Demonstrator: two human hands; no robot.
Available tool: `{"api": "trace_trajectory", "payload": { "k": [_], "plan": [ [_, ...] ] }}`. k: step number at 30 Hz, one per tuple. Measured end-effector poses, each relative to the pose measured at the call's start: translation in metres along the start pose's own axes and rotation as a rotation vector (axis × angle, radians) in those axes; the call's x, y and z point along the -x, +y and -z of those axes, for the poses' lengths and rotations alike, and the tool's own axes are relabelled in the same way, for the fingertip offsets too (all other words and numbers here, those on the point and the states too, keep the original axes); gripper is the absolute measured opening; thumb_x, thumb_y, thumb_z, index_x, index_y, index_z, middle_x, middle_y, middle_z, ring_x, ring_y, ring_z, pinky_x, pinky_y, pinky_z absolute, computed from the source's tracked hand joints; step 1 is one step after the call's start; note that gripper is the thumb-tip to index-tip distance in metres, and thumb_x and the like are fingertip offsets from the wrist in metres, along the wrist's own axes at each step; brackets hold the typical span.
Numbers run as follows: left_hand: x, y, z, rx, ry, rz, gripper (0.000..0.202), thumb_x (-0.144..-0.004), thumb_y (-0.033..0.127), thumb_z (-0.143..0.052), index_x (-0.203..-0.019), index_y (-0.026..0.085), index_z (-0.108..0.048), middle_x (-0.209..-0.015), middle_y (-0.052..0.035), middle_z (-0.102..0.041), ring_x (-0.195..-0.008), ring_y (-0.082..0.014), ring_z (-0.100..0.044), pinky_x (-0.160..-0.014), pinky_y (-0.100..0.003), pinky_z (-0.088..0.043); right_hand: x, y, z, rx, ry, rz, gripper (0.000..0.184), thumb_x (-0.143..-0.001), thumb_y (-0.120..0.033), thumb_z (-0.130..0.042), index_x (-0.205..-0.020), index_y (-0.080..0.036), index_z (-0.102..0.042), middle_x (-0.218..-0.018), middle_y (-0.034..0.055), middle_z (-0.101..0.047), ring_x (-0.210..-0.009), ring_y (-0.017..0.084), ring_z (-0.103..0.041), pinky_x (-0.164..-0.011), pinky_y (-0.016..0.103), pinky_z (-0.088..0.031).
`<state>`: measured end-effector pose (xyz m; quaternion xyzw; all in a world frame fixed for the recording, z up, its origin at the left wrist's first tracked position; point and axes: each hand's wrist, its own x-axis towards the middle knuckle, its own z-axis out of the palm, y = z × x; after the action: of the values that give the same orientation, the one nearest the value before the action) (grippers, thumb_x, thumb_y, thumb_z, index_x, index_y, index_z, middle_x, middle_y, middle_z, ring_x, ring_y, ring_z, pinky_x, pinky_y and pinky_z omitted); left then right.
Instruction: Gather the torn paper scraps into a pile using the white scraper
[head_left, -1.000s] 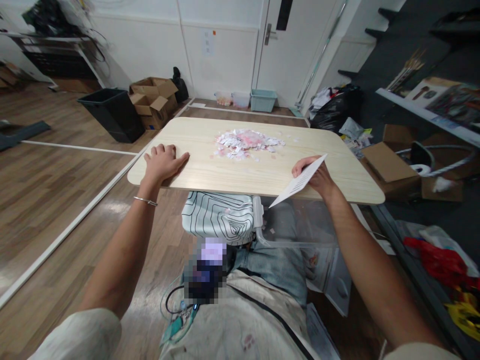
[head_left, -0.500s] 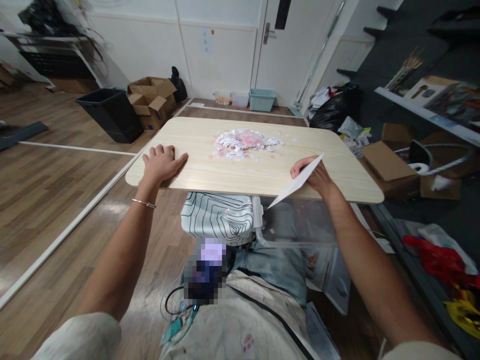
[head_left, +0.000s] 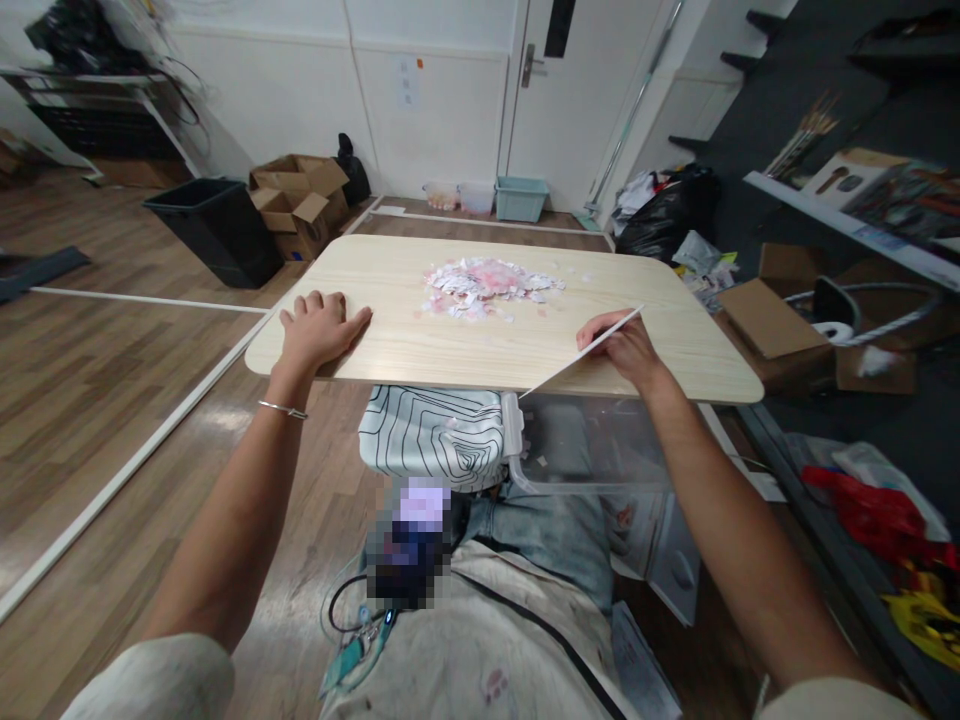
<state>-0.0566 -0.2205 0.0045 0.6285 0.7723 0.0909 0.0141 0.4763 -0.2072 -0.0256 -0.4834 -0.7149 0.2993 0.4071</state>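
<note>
My left hand rests on the left end of the pale wooden tabletop, fingers spread, holding nothing. Over the right part of the board, my right hand pinches a thin white card. The card is seen nearly edge-on and slants down toward the board's front edge. Its exact kind is not clear. A heap of white and pink paper-like scraps lies at the middle of the tabletop, apart from both hands. Small loose bits are scattered round the heap.
A clear plastic bin sits under the front edge, with a few scraps inside, beside a patterned cloth-like item. A black trash can and cardboard boxes stand left. An open carton and dark shelving flank the right.
The white card has turned in my right hand from showing its face to almost edge-on. My left hand stays on the tabletop, and the scrap heap looks the same.
</note>
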Motion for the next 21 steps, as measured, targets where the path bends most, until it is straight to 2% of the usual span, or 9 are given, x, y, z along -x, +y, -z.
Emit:
{"api": "trace_trajectory", "payload": {
  "k": [3,5,7,11,13,17,19,21],
  "plan": [
    [0.001,0.003,0.003,-0.005,-0.015,-0.002,0.092,-0.118,0.069,-0.034,-0.181,0.011,-0.068,-0.194,-0.0375,-0.061,-0.183,-0.0586,-0.054,-0.152,-0.081,-0.040,-0.002,-0.005,-0.006,-0.022,0.066,-0.039,0.030,-0.080,-0.043,-0.100,-0.066,-0.031,-0.076,-0.075,0.0058,-0.084,-0.073,0.028,-0.074,-0.068,0.045,-0.067],
    [0.003,0.003,0.003,-0.006,-0.016,-0.011,0.092,-0.118,0.068,-0.033,-0.179,0.009,-0.068,-0.193,-0.0386,-0.061,-0.182,-0.0597,-0.054,-0.151,-0.082,-0.040,-0.003,-0.006,-0.008,-0.030,0.087,-0.057,0.024,-0.071,-0.038,-0.097,-0.063,-0.032,-0.076,-0.075,0.0057,-0.084,-0.074,0.030,-0.074,-0.069,0.048,-0.068],
    [0.007,0.000,0.001,0.001,-0.015,-0.027,0.091,-0.119,0.066,-0.032,-0.180,0.009,-0.068,-0.193,-0.0384,-0.061,-0.182,-0.0597,-0.055,-0.151,-0.081,-0.041,-0.003,-0.006,-0.008,-0.036,0.088,-0.070,0.024,-0.073,-0.039,-0.099,-0.065,-0.031,-0.078,-0.075,0.0047,-0.084,-0.074,0.030,-0.074,-0.072,0.049,-0.069],
    [0.020,-0.011,-0.007,0.047,0.008,-0.070,0.085,-0.121,0.064,-0.033,-0.183,0.018,-0.067,-0.199,-0.0291,-0.060,-0.188,-0.0538,-0.050,-0.154,-0.073,-0.041,-0.003,-0.009,-0.006,-0.047,0.046,-0.072,0.037,-0.096,-0.054,-0.103,-0.085,-0.027,-0.080,-0.082,-0.0003,-0.081,-0.078,0.022,-0.074,-0.084,0.044,-0.071],
    [0.026,-0.016,-0.010,0.070,0.015,-0.087,0.083,-0.120,0.064,-0.034,-0.183,0.021,-0.068,-0.201,-0.0260,-0.060,-0.191,-0.0509,-0.049,-0.155,-0.071,-0.040,-0.002,-0.015,-0.006,-0.068,0.014,-0.059,0.038,-0.091,-0.056,-0.107,-0.085,-0.028,-0.081,-0.085,0.0015,-0.083,-0.084,0.026,-0.078,-0.090,0.049,-0.074],
    [0.031,-0.017,-0.012,0.096,0.021,-0.075,0.082,-0.120,0.062,-0.036,-0.183,0.021,-0.068,-0.203,-0.0257,-0.058,-0.193,-0.0491,-0.048,-0.156,-0.070,-0.039,0.001,-0.030,-0.011,-0.136,-0.025,-0.035,0.035,-0.073,-0.056,-0.109,-0.079,-0.033,-0.084,-0.090,0.0072,-0.091,-0.104,0.039,-0.087,-0.102,0.055,-0.076],
    [0.031,-0.016,-0.012,0.103,0.025,-0.069,0.082,-0.119,0.063,-0.037,-0.183,0.021,-0.068,-0.203,-0.0250,-0.059,-0.193,-0.0486,-0.047,-0.157,-0.070,-0.038,0.003,-0.036,-0.013,-0.159,-0.028,-0.031,0.040,-0.071,-0.061,-0.111,-0.087,-0.033,-0.089,-0.099,0.0077,-0.095,-0.113,0.040,-0.089,-0.109,0.055,-0.075],
    [0.031,-0.015,-0.011,0.108,0.029,-0.062,0.084,-0.119,0.064,-0.037,-0.184,0.021,-0.068,-0.203,-0.0246,-0.058,-0.194,-0.0481,-0.047,-0.158,-0.069,-0.037,0.004,-0.040,-0.014,-0.174,-0.021,-0.037,0.050,-0.066,-0.066,-0.116,-0.093,-0.032,-0.091,-0.103,0.0085,-0.097,-0.114,0.040,-0.090,-0.107,0.052,-0.075]
  ]
}}
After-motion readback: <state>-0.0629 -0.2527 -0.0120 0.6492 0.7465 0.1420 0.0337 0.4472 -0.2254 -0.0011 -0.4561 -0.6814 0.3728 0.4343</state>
